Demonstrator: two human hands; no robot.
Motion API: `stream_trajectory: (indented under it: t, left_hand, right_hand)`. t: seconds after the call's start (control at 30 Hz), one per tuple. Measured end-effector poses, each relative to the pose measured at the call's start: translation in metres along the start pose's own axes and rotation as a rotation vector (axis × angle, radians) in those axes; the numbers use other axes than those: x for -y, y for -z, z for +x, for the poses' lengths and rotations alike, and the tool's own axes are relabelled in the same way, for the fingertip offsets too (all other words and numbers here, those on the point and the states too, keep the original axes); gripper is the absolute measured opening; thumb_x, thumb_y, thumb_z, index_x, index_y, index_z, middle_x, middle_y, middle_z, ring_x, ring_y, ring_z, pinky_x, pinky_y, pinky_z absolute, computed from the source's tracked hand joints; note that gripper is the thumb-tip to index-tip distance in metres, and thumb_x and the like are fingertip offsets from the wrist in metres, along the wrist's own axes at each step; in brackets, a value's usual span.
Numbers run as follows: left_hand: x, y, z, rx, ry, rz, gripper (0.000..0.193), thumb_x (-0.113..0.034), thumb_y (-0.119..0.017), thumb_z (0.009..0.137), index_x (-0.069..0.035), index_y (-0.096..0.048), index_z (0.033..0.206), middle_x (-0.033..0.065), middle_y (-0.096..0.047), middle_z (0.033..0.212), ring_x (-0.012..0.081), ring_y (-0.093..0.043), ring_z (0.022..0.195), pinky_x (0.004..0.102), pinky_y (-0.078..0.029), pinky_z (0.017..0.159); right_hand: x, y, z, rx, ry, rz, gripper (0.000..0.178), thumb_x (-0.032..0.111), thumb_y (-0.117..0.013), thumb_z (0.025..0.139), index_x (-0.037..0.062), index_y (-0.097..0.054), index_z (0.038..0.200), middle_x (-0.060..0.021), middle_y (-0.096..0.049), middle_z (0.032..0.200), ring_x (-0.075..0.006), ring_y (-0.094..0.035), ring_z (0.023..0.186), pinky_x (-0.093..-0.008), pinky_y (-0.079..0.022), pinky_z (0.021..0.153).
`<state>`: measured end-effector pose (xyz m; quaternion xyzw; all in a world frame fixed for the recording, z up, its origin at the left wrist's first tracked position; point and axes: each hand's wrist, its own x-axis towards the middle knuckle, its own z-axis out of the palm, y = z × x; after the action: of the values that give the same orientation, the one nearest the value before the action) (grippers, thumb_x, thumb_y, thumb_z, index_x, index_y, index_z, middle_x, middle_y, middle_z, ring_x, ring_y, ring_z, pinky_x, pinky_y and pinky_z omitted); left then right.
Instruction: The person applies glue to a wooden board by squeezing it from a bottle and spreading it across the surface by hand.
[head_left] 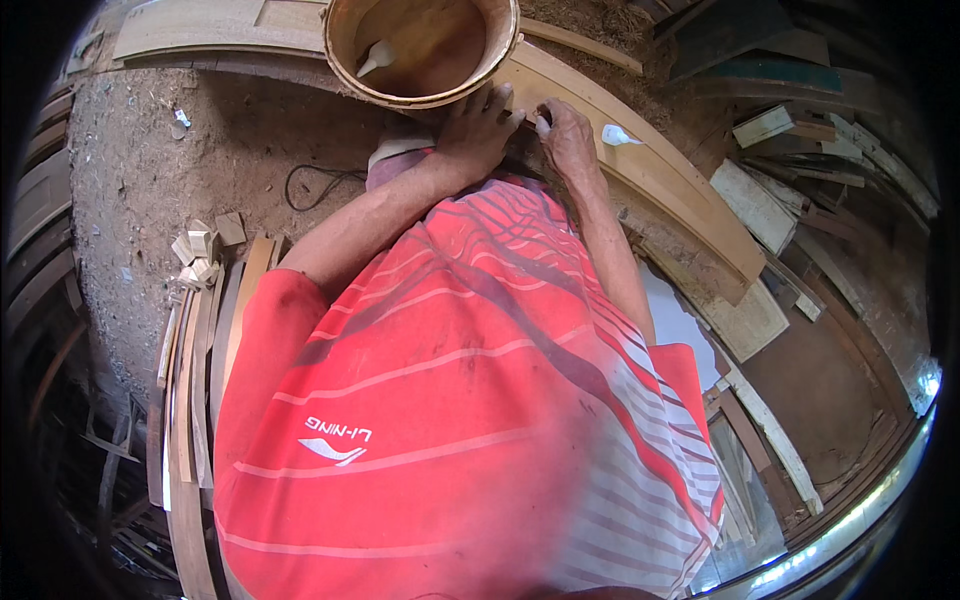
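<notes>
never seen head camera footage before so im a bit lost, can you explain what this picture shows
There's no machine here: a person works with bare hands, the left hand and the right hand. The camera is worn on their head, looking down; its wide lens bends straight edges. The red shirt is the wearer's. Both hands are at a long wooden panel; I can't tell whether they hold anything small. A small white bottle-like thing lies on the panel. A bucket sits just beyond the left hand.
</notes>
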<state>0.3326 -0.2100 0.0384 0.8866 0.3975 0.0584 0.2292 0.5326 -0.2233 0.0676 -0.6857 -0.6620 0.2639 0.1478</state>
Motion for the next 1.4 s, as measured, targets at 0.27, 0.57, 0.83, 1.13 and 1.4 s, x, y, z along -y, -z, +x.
stream_trajectory:
  t: [0.27, 0.57, 0.83, 1.13, 1.4]
  left_hand:
    - [-0.001, 0.000, 0.000, 0.025, 0.011, -0.015, 0.074, -0.027, -0.078, 0.082, -0.019, -0.055, 0.152, 0.0171, -0.038, 0.165, 0.0413, -0.032, 0.152, 0.0549, -0.024, 0.126]
    - [0.000, -0.003, 0.000, 0.006, 0.006, -0.015, 0.073, -0.027, -0.079, 0.082, -0.019, -0.056, 0.151, 0.0174, -0.039, 0.164, 0.0416, -0.031, 0.153, 0.0557, -0.024, 0.125]
    - [0.000, -0.006, -0.002, -0.113, -0.013, -0.013, 0.051, -0.018, -0.062, 0.090, -0.018, -0.065, 0.141, 0.0172, -0.046, 0.158, 0.0405, -0.040, 0.147, 0.0541, -0.033, 0.118]
    - [-0.006, -0.003, 0.003, -0.049, 0.012, -0.013, 0.073, -0.025, -0.076, 0.085, -0.019, -0.052, 0.153, 0.0176, -0.040, 0.163, 0.0435, -0.031, 0.152, 0.0564, -0.025, 0.125]
    - [-0.017, -0.008, 0.008, -0.061, 0.018, 0.041, 0.070, -0.026, -0.076, 0.084, -0.022, -0.056, 0.151, 0.0182, -0.045, 0.157, 0.0418, -0.035, 0.148, 0.0552, -0.030, 0.120]
  right_hand:
    - [-0.002, -0.004, 0.001, -0.030, 0.033, -0.004, 0.015, 0.006, -0.068, 0.091, 0.0000, -0.067, 0.104, -0.0259, -0.070, 0.095, -0.0471, -0.068, 0.093, -0.0541, -0.054, 0.081]
    - [0.000, -0.002, 0.000, -0.028, 0.041, 0.007, 0.015, 0.006, -0.068, 0.092, 0.0004, -0.066, 0.105, -0.0246, -0.070, 0.098, -0.0458, -0.068, 0.095, -0.0527, -0.054, 0.082]
    - [0.000, -0.002, 0.001, -0.022, 0.041, 0.011, 0.017, 0.005, -0.067, 0.091, 0.0000, -0.066, 0.107, -0.0240, -0.070, 0.099, -0.0451, -0.068, 0.096, -0.0519, -0.055, 0.083]
    - [0.002, 0.000, -0.002, -0.056, -0.026, 0.059, 0.015, 0.007, -0.068, 0.091, 0.0005, -0.067, 0.105, -0.0232, -0.070, 0.100, -0.0441, -0.069, 0.096, -0.0504, -0.054, 0.083]
    - [0.000, 0.011, -0.013, -0.073, -0.110, 0.110, 0.020, 0.014, -0.068, 0.095, 0.0026, -0.072, 0.111, -0.0187, -0.076, 0.101, -0.0335, -0.075, 0.094, -0.0400, -0.057, 0.083]
